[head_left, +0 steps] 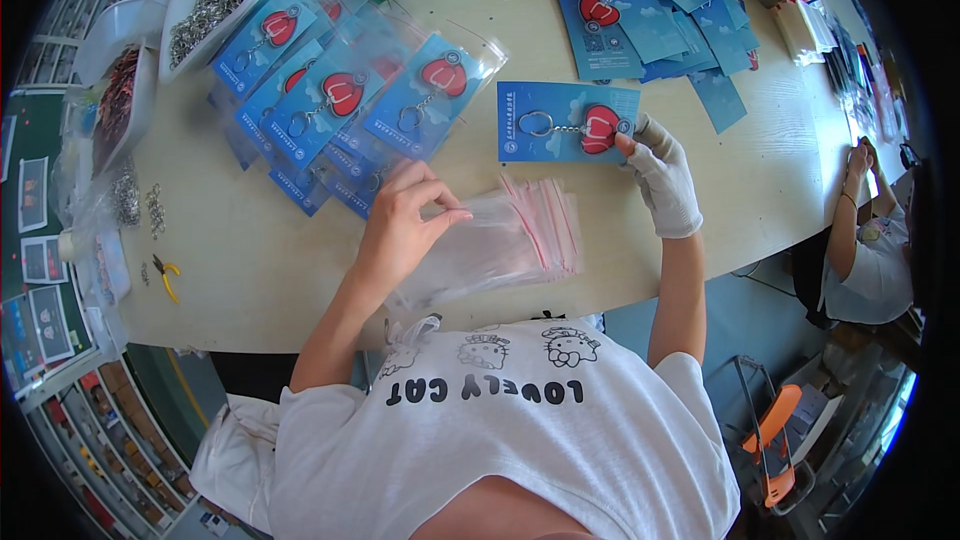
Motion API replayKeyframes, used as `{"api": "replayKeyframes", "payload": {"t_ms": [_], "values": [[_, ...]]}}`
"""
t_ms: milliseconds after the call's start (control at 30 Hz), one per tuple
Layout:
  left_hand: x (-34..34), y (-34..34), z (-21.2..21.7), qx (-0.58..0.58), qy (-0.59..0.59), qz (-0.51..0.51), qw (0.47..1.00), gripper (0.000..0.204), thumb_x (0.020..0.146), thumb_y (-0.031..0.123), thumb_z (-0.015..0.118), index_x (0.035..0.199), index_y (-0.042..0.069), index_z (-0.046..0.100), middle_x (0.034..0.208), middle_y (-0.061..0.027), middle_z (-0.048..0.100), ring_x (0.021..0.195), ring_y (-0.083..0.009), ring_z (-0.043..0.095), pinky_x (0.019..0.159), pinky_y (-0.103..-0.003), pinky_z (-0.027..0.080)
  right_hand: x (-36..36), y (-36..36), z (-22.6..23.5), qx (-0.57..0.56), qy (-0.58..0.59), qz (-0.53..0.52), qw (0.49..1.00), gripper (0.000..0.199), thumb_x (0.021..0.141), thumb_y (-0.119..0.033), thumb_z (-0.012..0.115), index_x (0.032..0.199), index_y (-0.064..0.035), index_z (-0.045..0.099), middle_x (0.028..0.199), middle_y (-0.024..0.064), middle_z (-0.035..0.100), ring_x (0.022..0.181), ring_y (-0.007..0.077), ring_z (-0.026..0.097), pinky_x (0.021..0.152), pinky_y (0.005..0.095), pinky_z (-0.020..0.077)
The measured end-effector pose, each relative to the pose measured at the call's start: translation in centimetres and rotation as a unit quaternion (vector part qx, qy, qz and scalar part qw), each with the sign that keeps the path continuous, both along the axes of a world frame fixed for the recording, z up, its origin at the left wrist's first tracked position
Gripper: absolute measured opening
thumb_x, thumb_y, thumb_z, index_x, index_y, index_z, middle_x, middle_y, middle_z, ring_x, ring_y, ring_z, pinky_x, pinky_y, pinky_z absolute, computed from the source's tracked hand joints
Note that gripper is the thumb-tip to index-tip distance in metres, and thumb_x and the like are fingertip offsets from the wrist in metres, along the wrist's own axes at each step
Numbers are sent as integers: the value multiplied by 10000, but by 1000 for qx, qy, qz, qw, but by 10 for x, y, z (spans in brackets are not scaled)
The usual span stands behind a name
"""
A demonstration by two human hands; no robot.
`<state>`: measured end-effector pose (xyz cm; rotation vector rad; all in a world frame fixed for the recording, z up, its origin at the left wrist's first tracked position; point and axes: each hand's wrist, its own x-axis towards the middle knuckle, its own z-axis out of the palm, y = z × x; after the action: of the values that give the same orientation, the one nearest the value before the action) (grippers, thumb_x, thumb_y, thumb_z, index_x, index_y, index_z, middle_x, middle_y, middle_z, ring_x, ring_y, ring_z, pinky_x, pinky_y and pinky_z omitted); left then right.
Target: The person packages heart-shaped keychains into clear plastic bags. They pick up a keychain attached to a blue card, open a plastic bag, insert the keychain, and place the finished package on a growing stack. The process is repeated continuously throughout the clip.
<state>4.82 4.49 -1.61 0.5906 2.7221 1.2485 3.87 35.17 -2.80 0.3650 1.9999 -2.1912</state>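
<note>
Your right hand, in a pale glove that leaves the fingertips bare, is closed on the right end of a blue card, thumb on its front face. The card is held above the table, its long side running left to right, with a red keychain on it. Your bare left hand is nearly closed, thumb and forefinger pinched together over the clear bags; you cannot tell from here whether any film is caught between the tips.

The bags lie in a stack before you on the pale table, red strips toward the right. Beyond your left hand is a heap of bagged cards; loose cards spread at the far right. Yellow-handled pliers lie to your left, near small metal parts. A co-worker sits at your right, above an orange-backed chair in view.
</note>
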Motion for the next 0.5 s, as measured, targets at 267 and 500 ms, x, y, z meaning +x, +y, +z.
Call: {"api": "replayKeyframes", "payload": {"t_ms": [267,500], "values": [[-3,-6,2,63,-86,25,994,253,722,44,768,969,21,720,735,-50,614,689,-109,547,626,-266,434,6,7,-10,-26,-2,7,1000,191,858,-158,652,1012,-48,627,890,-48,610,765,14,492,683,171,387],[-5,-14,6,96,-123,84,984,229,747,55,760,968,15,715,763,-56,685,738,-92,599,720,-218,452,-5,3,-10,-66,-5,-8,998,170,863,-175,664,990,-69,623,880,-55,602,745,1,485,659,156,377]]}}
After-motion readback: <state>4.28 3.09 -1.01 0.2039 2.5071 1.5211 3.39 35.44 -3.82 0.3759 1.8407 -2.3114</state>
